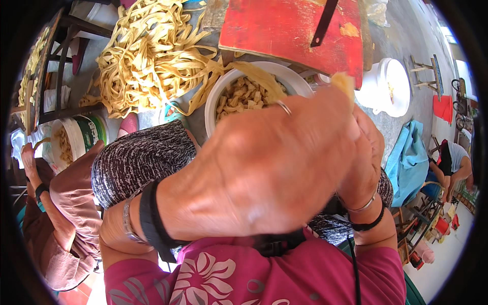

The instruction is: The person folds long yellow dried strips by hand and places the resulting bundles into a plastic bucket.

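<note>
My left hand [263, 167], blurred and close to the camera, spans the middle of the view with its fingers curled. A pale yellow strip [263, 78], soft and ribbon-like, runs over the white bucket [210, 100] and passes behind this hand. Out of the top of the fingers pokes a yellow end [344, 85]. My right hand [368, 152] meets the left one from the right; its fingertips are mostly hidden. Inside the bucket lie many short cut yellow-brown pieces [244, 95]. I cannot tell whether the poking end belongs to the same strip.
A heap of long yellow strips [152, 61] lies beyond my left knee. Ahead stands a red board [282, 34] with a dark metal bar [324, 24]. Another white bucket [381, 87] and a blue cloth [408, 164] are right. A person [72, 198] sits left beside a bucket [78, 133].
</note>
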Available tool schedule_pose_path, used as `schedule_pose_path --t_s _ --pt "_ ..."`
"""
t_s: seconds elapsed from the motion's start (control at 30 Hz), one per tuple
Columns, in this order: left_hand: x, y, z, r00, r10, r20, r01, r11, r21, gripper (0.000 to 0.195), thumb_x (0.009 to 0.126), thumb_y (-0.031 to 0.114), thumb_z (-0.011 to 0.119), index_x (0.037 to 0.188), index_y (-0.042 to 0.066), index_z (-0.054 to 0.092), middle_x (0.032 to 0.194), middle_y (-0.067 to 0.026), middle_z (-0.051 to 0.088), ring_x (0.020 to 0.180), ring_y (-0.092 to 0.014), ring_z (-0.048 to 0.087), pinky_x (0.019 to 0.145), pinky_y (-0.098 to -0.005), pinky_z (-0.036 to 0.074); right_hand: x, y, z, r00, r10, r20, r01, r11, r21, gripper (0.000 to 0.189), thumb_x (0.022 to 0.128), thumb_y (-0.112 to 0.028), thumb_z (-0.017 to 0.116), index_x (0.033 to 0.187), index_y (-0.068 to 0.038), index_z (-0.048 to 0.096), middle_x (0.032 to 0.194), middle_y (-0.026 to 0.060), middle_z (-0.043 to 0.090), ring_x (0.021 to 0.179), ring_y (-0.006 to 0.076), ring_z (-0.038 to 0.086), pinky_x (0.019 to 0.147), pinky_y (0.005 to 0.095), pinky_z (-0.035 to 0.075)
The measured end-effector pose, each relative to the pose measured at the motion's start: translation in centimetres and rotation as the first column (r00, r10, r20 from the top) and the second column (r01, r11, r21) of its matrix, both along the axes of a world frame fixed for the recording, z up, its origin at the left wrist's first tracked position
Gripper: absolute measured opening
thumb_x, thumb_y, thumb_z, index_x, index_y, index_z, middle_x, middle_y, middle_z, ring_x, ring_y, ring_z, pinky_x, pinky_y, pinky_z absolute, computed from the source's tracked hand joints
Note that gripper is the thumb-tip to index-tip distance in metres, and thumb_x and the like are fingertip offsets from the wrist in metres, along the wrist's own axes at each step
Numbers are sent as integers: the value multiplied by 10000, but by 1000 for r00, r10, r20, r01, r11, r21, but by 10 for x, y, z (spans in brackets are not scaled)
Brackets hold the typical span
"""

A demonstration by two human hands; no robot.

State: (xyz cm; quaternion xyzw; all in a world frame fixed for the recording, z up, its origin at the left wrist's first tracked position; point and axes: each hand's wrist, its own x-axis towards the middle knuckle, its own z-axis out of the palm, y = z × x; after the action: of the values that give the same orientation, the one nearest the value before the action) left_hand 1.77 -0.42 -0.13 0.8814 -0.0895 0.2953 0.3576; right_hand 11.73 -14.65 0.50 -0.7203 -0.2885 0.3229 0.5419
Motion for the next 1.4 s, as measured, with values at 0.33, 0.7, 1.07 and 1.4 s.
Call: schedule_pose_path --t_s 0.33,0.7,1.07,1.4 --pt "-3 4 -3 994 46 -100 -57 993 -105 120 737 71 653 816 22 577 792 -66 570 660 -150 570 529 -264 451 13 -1 1 942 325 84 -327 945 7 261 907 -244 486 957 0 565 739 64 560 627 139 534 590 239 416" --pt "5 5 -7 827 -509 -239 -185 155 -970 98 883 66 566 963 27 526 921 -25 597 844 -61 562 714 -208 459 12 -16 -24 963 249 108 -256 965 58 227 854 -84 594 1029 1 479 872 84 517 676 147 519 611 245 427" --pt "10 -6 -15 919 -395 -17 150 388 -909 316 807 -14 557 1119 36 544 961 -117 605 918 -204 593 797 -299 467 22 -27 -24 987 157 37 -160 978 135 443 908 -402 497 1057 14 470 971 49 515 883 103 516 783 238 413" --pt "11 -13 -24 977 -199 -82 64 633 -771 231 894 227 522 1049 67 587 906 -119 584 801 -272 584 671 -346 476 8 -8 -19 963 84 -257 -33 980 199 634 818 -250 681 1232 -37 251 883 108 579 605 87 536 475 177 393"
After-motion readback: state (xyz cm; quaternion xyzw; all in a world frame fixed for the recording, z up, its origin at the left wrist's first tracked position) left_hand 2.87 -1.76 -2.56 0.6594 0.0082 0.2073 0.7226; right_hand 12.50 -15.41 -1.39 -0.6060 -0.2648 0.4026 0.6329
